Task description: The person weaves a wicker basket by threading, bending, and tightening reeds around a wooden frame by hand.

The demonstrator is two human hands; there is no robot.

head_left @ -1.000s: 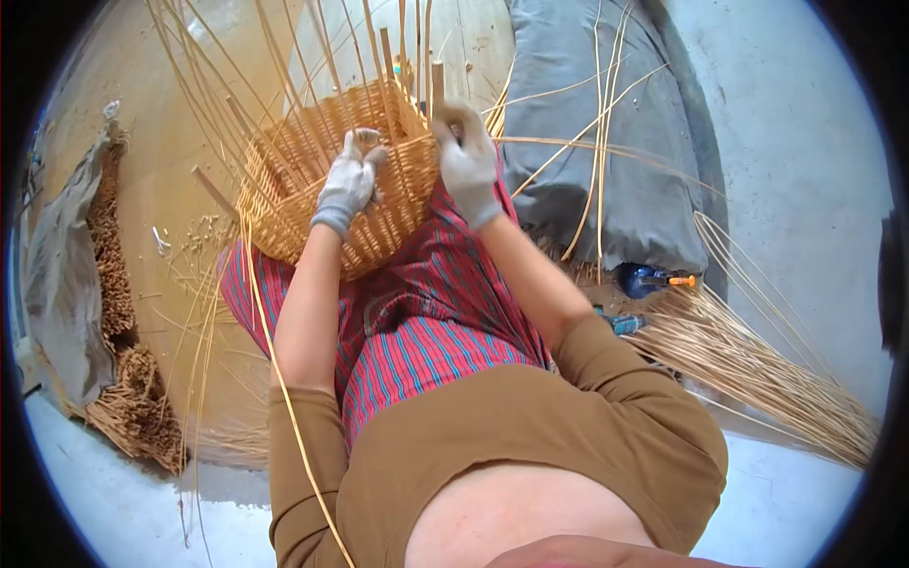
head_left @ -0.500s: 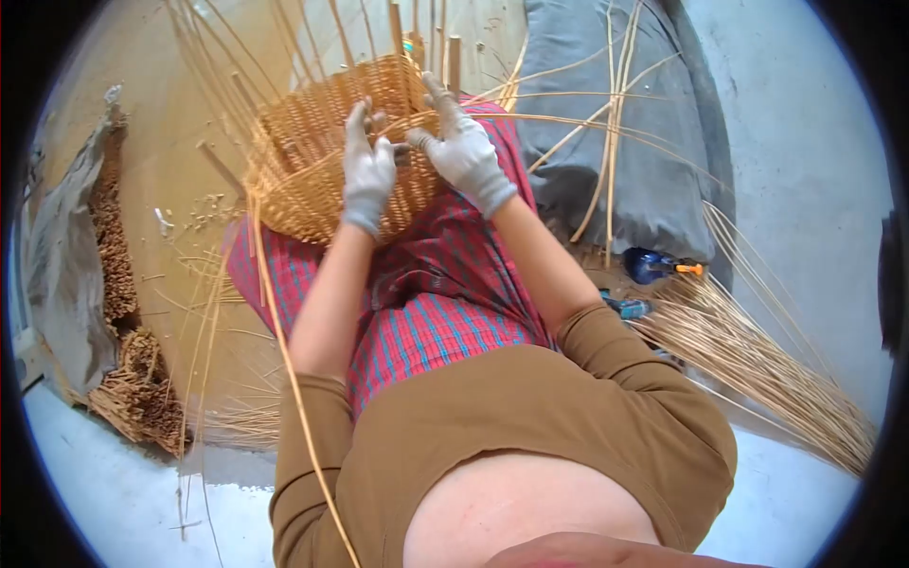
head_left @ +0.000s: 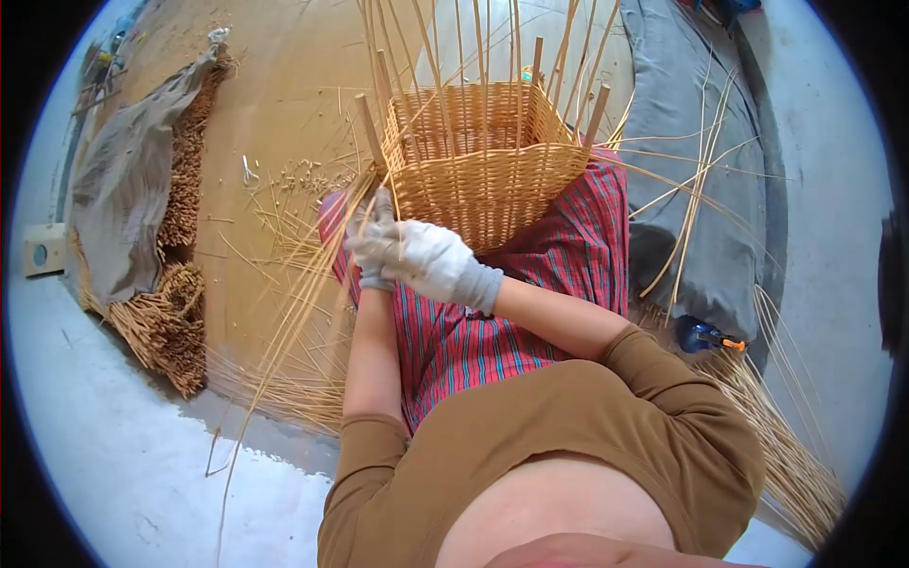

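Right hand [head_left: 426,257] overlaps left hand [head_left: 382,214] beside woven basket [head_left: 488,194] and reeds [head_left: 322,263], both grips impossible to tell

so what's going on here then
A person in grey-and-white gloves is working on a woven basket, which sits against the striped cloth over their legs. The right hand reaches across to the left hand, both at the basket's near left corner beside loose strands that trail down; their exact grip is unclear. The walls are woven up partway, with thin stakes rising well above the rim.
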